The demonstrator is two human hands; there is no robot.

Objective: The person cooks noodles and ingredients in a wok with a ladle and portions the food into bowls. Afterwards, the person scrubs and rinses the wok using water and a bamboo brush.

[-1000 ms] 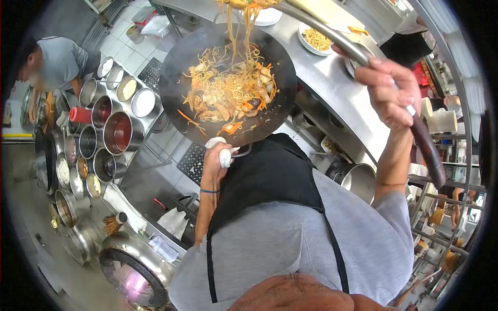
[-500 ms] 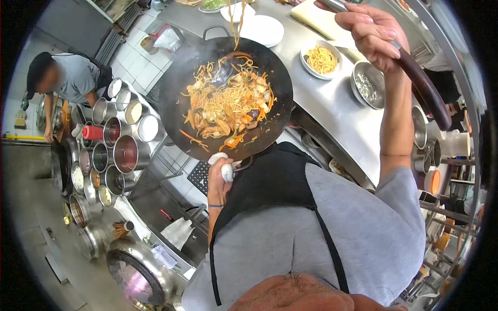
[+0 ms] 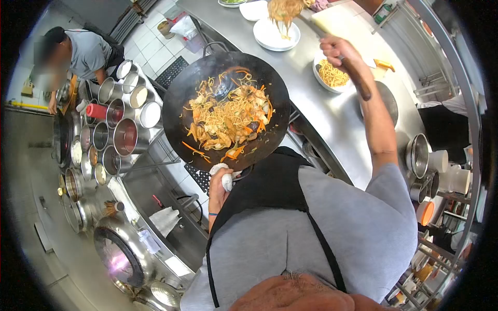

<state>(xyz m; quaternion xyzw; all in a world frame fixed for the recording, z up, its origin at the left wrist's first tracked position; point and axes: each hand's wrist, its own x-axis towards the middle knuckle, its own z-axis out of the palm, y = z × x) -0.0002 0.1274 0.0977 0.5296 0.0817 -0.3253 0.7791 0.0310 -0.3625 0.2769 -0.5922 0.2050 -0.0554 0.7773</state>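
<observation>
My left hand (image 3: pixel 219 182) is closed with a white cloth (image 3: pixel 226 176) on the near handle of a dark wok (image 3: pixel 176 119). Noodles with vegetables and meat (image 3: pixel 228 114) lie in the wok. My right hand (image 3: pixel 340 51), raised over the counter, grips the dark handle of a ladle (image 3: pixel 358 80). The ladle's head, loaded with noodles (image 3: pixel 285 9), is above a white plate (image 3: pixel 277 37), with strands hanging toward it. A white bowl of noodles (image 3: pixel 332 75) stands on the counter below my right hand.
The steel counter (image 3: pixel 316 116) runs along the right of the wok. Metal pots (image 3: pixel 126 137) and a red bottle (image 3: pixel 96 111) stand at the left, near a person (image 3: pixel 85 54). A burner with a flame (image 3: pixel 119 262) is at lower left. Another person (image 3: pixel 446 129) is at the right.
The loaded ladle has moved from over the wok to above the white plate, and my right hand has gone with it. My left hand still holds the wok.
</observation>
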